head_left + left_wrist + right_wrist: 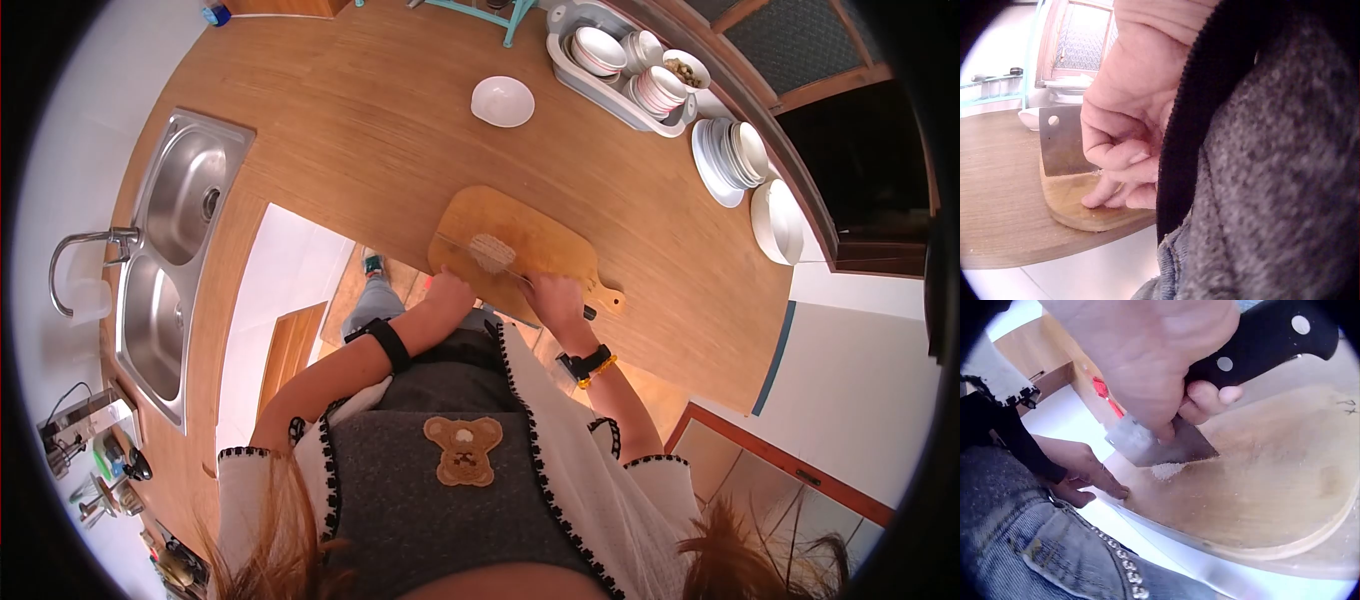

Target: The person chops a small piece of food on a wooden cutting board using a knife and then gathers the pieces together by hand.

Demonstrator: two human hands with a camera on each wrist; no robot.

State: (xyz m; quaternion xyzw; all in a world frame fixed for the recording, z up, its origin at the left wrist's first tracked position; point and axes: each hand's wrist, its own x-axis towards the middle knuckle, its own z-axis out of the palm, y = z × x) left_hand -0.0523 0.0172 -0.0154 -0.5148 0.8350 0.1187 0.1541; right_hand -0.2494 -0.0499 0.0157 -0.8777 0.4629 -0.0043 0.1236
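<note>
My right hand grips the black handle of a cleaver. Its wide blade stands upright on a wooden cutting board, edge down, as the left wrist view shows. Against the blade lies a small heap of finely chopped white food; its kind cannot be made out. My left hand is at the board's near left edge, with fingertips resting on the wood beside the blade. It holds nothing.
A white bowl stands beyond the board. At the back right are a dish rack with stacked bowls, a stack of plates and a large white bowl. A double steel sink is on the left.
</note>
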